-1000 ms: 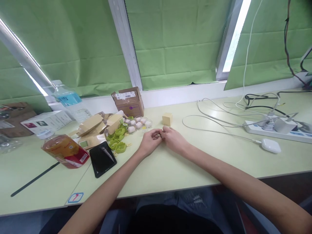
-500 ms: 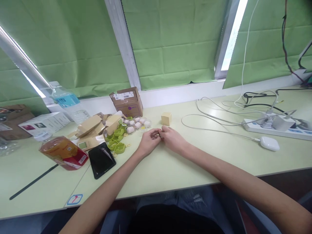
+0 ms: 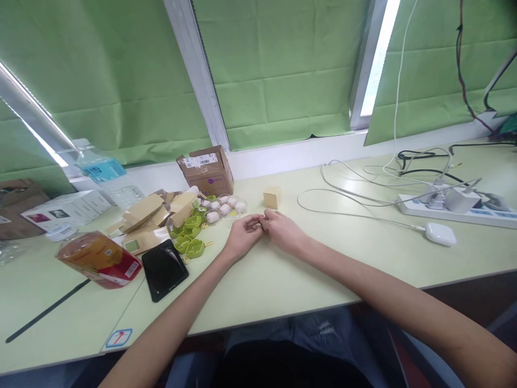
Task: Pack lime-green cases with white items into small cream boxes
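Observation:
Over the table, my left hand (image 3: pixel 242 236) and my right hand (image 3: pixel 283 230) meet at the fingertips. Both are closed, with fingers curled and pinched together; whatever lies between them is hidden or too small to name. Just behind the hands stands a small pale-yellow box (image 3: pixel 272 197). To their left sits a clear plastic tray (image 3: pixel 245 206) with several whitish round pieces (image 3: pixel 225 209) in it. Several green, cup-like pieces with short yellow loops, such as the green piece (image 3: pixel 195 248), lie nearer my left wrist.
A black tablet-like device (image 3: pixel 165 270), a bottle of amber drink (image 3: pixel 97 257) and opened cardboard packaging (image 3: pixel 142 213) crowd the left. A brown carton (image 3: pixel 206 171) stands by the wall. On the right are a power strip (image 3: pixel 480 214), cables and a white charging case (image 3: pixel 441 234).
The camera view has turned slightly, so the things on the table sit a little further left. My hands stay together at the fingertips, with only slight movement.

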The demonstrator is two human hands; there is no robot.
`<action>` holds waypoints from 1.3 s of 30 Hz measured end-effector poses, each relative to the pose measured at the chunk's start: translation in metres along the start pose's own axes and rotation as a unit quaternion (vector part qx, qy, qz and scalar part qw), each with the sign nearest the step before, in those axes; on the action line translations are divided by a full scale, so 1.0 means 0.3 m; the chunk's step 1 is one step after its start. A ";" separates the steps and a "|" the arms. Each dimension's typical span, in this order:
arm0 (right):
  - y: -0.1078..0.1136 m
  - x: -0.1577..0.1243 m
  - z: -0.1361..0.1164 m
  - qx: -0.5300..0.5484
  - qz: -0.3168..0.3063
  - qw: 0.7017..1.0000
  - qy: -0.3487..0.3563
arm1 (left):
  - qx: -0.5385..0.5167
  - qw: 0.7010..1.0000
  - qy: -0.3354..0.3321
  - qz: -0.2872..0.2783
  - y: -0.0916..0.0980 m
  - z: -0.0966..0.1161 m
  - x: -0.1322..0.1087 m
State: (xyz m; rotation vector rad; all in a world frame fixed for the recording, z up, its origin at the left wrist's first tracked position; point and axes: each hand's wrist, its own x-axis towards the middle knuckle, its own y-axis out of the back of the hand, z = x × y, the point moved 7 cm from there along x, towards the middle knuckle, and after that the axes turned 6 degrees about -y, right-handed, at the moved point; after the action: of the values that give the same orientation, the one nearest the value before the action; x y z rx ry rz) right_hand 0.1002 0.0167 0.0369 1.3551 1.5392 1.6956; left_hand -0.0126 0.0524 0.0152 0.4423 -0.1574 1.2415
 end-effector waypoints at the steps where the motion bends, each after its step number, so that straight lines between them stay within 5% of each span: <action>1: 0.000 -0.001 0.004 -0.001 0.001 1.000 0.002 | 0.000 1.000 0.001 -0.003 0.000 0.002 -0.001; 10: -0.008 -0.018 0.030 0.029 0.028 0.998 0.058 | 0.007 1.000 0.000 -0.028 0.010 0.015 -0.015; 22: 0.027 -0.033 0.046 0.198 0.092 0.970 0.104 | 0.014 0.999 0.009 -0.030 0.024 0.032 -0.036; 31: 0.011 -0.018 0.096 0.331 0.076 0.937 0.076 | 0.015 1.000 0.007 0.027 0.042 0.040 -0.034; 39: 0.008 -0.016 0.077 0.294 0.030 0.953 0.069 | 0.004 1.000 0.009 0.020 0.041 0.030 -0.027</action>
State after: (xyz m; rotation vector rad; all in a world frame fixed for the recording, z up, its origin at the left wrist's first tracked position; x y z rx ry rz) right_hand 0.1230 0.0226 0.0348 1.5944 2.2235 1.4408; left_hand -0.0256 0.0448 0.0236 0.4379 -0.1465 1.2849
